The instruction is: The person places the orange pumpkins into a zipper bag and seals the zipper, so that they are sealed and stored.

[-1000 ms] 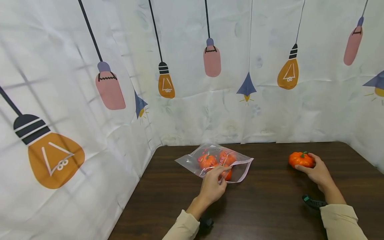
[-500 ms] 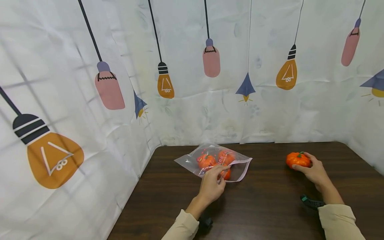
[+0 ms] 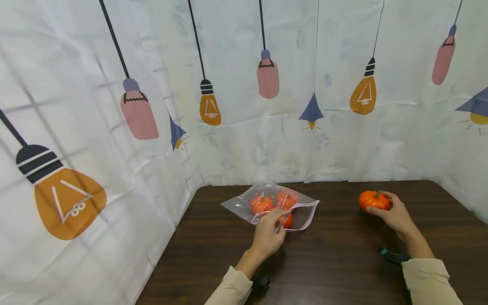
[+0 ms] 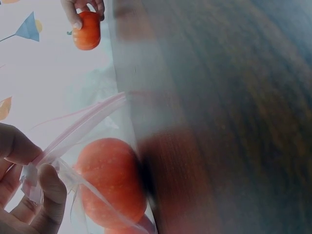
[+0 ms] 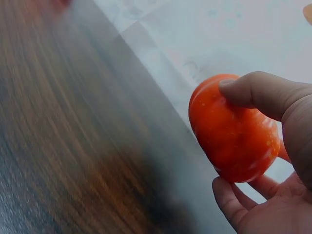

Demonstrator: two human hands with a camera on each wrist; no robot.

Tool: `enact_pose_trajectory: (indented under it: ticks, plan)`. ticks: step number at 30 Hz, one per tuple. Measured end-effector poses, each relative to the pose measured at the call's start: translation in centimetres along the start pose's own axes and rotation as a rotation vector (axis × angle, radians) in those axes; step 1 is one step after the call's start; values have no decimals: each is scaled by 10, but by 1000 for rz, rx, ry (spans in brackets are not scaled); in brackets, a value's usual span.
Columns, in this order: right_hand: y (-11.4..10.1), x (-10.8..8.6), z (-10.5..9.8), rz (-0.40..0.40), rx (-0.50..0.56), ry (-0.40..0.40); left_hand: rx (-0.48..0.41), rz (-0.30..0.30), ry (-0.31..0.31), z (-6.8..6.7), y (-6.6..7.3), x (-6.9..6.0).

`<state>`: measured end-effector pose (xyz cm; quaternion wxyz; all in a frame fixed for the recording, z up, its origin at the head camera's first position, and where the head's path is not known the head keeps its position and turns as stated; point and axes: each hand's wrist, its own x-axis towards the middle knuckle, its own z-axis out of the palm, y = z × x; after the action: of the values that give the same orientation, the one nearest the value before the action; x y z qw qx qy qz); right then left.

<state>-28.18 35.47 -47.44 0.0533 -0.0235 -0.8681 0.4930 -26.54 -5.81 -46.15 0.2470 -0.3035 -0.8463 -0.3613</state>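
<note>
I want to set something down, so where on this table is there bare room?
The widest bare stretch of table lies between the bag and the orange pumpkin in the right hand. Another lies left of the left sleeve. It's crowded at the bag: pumpkins inside, left hand pinching its edge.

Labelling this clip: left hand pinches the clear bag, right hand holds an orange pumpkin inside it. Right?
No: the right hand holds the orange pumpkin outside the clear bag, right of it, per the head view. The left hand does pinch the bag.
</note>
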Motion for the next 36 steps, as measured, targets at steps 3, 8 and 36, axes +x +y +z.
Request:
enact_pose_trajectory:
  ticks: [3,8,36]
  plan:
    - [-3,1,2,-16,-2,-3,-1,-11,-4,0,0,0]
    - [-10,1,3,-19,5,-10,-4,-17,-10,0,0,0]
    - [-68,-7,15,-219,-28,-98,-21,-17,13,-2,1,1]
